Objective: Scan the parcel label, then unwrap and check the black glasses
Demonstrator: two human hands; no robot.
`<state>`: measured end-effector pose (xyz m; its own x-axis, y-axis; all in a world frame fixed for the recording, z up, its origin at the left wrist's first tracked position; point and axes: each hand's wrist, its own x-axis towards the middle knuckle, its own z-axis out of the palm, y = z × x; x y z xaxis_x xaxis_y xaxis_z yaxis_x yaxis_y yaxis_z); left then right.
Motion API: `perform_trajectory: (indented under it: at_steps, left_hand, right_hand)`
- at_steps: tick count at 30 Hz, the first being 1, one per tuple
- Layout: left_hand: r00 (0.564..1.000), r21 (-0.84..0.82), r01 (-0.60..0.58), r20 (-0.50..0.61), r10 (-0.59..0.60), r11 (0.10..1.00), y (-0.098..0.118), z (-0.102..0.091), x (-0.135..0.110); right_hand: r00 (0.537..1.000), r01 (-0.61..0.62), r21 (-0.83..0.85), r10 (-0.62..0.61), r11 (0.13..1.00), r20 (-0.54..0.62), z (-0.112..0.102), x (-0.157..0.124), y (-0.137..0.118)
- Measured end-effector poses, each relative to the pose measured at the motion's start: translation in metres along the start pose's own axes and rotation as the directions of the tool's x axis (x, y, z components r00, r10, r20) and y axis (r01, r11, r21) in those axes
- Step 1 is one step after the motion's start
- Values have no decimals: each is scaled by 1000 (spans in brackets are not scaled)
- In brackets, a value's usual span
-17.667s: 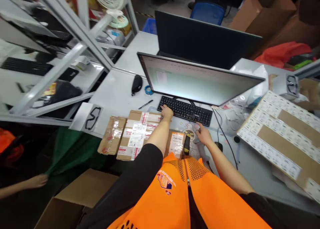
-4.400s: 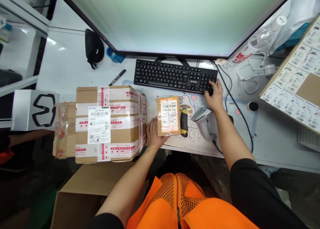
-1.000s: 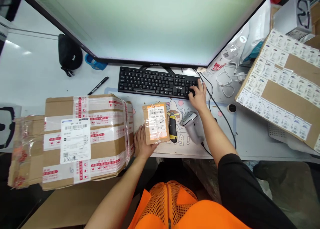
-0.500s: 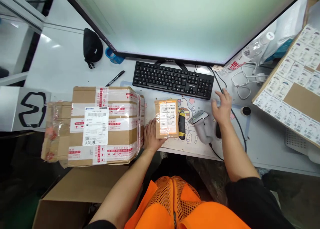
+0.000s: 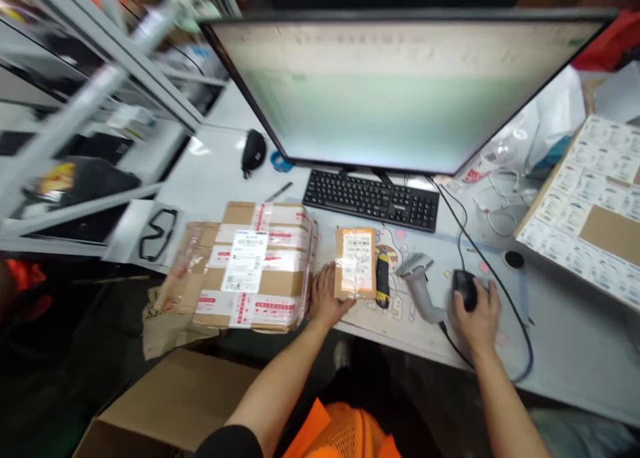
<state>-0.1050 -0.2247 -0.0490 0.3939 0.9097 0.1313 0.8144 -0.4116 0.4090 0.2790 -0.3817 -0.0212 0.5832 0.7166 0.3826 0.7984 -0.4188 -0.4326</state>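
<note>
My left hand (image 5: 326, 300) rests on the desk edge, fingers against the near-left side of a small brown parcel (image 5: 356, 263) with a white label. My right hand (image 5: 479, 313) lies over a black mouse (image 5: 463, 288) at the right of the mouse mat. Between them lie a black-and-yellow utility knife (image 5: 383, 279) and a grey barcode scanner (image 5: 419, 286). A large taped carton (image 5: 260, 265) stands to the left of my left hand. Behind is a black keyboard (image 5: 371, 199) under a wide lit monitor (image 5: 400, 95).
A flattened taped box (image 5: 176, 286) lies left of the carton. An open cardboard box (image 5: 165, 405) stands below the desk. A board of label sheets (image 5: 587, 205) fills the right. Cables (image 5: 495, 215), a black pouch (image 5: 253, 151) and a pen (image 5: 279, 191) lie on the desk. Metal shelving (image 5: 90, 105) stands left.
My right hand has left the keyboard and come down to the mouse. The view has lifted up and back. My left hand stays at the small parcel.
</note>
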Motion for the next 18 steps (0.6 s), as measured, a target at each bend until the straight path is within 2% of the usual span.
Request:
perform_trajectory:
  at_steps: [5,10,18]
  left_hand:
    - [997,-10,-36,-64,35,999,-7,7,1]
    - [997,-53,-20,-77,16,998,-6,7,2]
    - [999,-73,-14,-51,10,997,-3,3,3]
  right_hand:
    - [995,28,38,-24,999,-101,24,-2,1]
    - [981,68,-8,-68,998,-180,42,-6,-3]
    - [970,107,-41,-114,993,-215,46,-10,-5]
